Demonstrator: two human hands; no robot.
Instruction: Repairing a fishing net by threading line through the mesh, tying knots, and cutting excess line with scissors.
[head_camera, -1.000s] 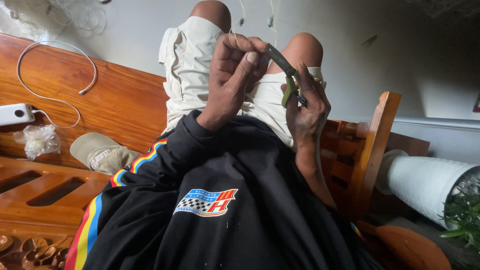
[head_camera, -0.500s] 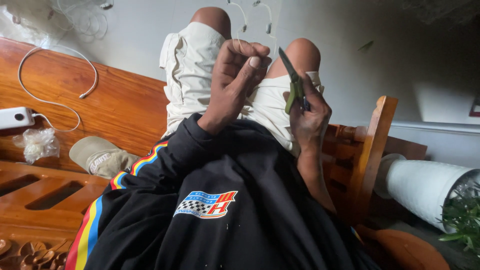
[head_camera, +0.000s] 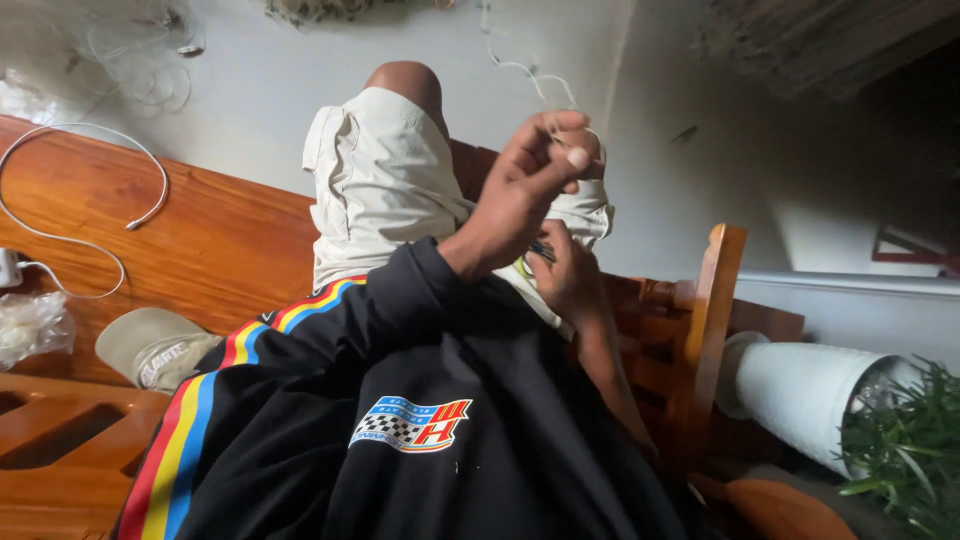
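Much of the work is hidden: the left hand (head_camera: 525, 195) rises in front of the right hand (head_camera: 565, 275), so only a short dark end of the tool (head_camera: 543, 250) shows between them, with a sliver of green at its lower edge, and its shape cannot be made out. The left hand's grip is pinched, thumb against fingertips (head_camera: 577, 157), on a thin white cord (head_camera: 528, 72) that runs up from the fingers toward the top edge; where the cord ends is cut off. The right hand's grip is curled around the dark tool, low over the lap, though its fingers are mostly covered by the left wrist. Both hands hover above the right knee in pale shorts (head_camera: 385, 185), and the black jacket (head_camera: 400, 420) with striped sleeve fills the lower part of the view, blocking the seat beneath. To the left, on the wooden bench (head_camera: 215, 240), a white cable (head_camera: 95, 140) loops near the back edge, a beige cap (head_camera: 150, 345) lies at the front edge, and a crumpled clear bag (head_camera: 30, 325) sits at the far left, partly cut off. At right, a white cylinder (head_camera: 800, 385) lies beside a green plant (head_camera: 905, 440) in the corner.
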